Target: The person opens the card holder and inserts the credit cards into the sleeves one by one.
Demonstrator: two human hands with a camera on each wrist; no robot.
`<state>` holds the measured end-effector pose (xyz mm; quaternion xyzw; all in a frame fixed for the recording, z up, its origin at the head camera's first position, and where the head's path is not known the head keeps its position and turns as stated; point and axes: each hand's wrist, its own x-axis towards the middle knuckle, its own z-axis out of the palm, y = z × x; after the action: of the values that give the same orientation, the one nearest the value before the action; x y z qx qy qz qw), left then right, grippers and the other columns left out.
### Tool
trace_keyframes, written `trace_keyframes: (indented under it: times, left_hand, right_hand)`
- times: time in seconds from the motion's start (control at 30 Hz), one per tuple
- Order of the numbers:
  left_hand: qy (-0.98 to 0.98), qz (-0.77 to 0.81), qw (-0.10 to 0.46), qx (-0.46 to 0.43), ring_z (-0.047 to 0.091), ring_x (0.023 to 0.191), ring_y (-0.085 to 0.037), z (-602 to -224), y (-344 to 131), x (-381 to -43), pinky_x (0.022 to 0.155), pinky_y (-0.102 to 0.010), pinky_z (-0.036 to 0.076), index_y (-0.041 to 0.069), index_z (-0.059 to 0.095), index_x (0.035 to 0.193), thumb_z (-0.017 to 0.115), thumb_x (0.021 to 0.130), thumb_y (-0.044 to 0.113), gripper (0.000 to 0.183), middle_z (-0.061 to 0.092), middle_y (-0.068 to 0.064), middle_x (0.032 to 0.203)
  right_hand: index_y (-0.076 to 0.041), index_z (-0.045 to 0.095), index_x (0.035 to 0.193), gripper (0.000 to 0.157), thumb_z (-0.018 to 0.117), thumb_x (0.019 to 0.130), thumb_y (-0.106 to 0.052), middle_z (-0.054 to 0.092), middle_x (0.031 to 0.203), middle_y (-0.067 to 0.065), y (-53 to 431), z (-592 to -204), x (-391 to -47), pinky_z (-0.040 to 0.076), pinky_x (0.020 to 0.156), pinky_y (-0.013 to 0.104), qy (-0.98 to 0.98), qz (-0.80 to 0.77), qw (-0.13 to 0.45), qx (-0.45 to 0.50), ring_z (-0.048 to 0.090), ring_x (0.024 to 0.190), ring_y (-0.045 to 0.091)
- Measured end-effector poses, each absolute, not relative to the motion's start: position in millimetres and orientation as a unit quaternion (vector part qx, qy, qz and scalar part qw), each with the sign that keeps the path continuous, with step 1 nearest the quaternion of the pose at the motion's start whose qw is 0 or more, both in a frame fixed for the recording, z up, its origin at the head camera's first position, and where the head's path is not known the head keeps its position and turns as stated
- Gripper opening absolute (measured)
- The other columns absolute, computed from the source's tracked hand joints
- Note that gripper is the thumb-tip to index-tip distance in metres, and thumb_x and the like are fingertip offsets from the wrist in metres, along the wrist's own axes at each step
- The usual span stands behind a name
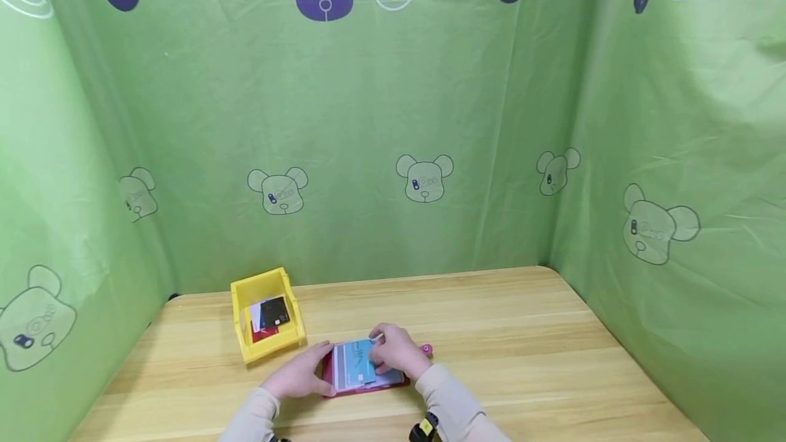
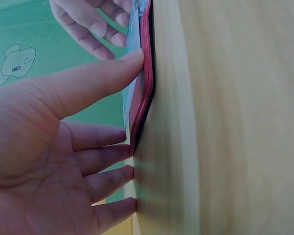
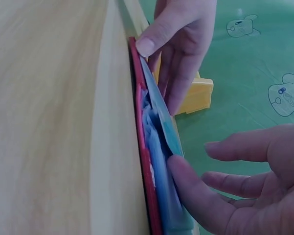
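A red card holder (image 1: 328,368) with clear plastic sleeves lies opened on the table. On its sleeves rests a light blue card (image 1: 355,363), tilted up a little from them in the right wrist view. My left hand (image 1: 301,372) rests at the holder's left end, its thumb on the red edge (image 2: 147,73) and its fingers stretched out along the side. Over the blue card is my right hand (image 1: 398,350); its thumb (image 3: 183,171) touches the card's edge, while the other fingers stand apart from it. A pink tab (image 1: 426,349) sticks out beyond the right hand.
Behind and left of the holder stands a yellow bin (image 1: 276,348). It holds a black card (image 1: 274,312), a whitish card (image 1: 254,318) and a red card (image 1: 264,334). Green printed curtains (image 1: 368,237) enclose the wooden table (image 1: 522,353) at the back and sides.
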<state>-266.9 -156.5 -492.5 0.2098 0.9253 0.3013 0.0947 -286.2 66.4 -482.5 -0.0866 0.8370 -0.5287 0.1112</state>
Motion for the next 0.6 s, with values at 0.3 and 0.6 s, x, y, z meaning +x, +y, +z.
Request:
trace_keyframes:
  times: [0.3,0.6]
  left_hand:
    - [0.925,0.303,0.097,0.210,0.038,0.134,-0.052,-489.7,-156.4,-265.3,0.111,-0.066,0.030,-0.008,0.037,0.144,0.083,0.072,0.025,0.091,0.036,-0.034,0.147]
    - [0.922,0.304,0.096,0.218,0.038,0.133,-0.053,-492.2,-156.8,-266.1,0.111,-0.066,0.030,-0.009,0.039,0.143,0.082,0.072,0.024,0.089,0.037,-0.035,0.146]
  right_hand:
    - [0.011,0.055,0.119,0.040,0.062,0.081,0.006,0.059,0.093,0.016,64.3,-484.9,-287.3,0.063,0.068,0.039,0.800,-0.581,0.122,-0.087,0.066,0.074,0.024]
    - [0.011,0.055,0.118,0.038,0.062,0.081,0.007,0.060,0.099,0.020,56.9,-489.8,-285.6,0.062,0.072,0.042,0.781,-0.603,0.132,-0.095,0.065,0.077,0.024]
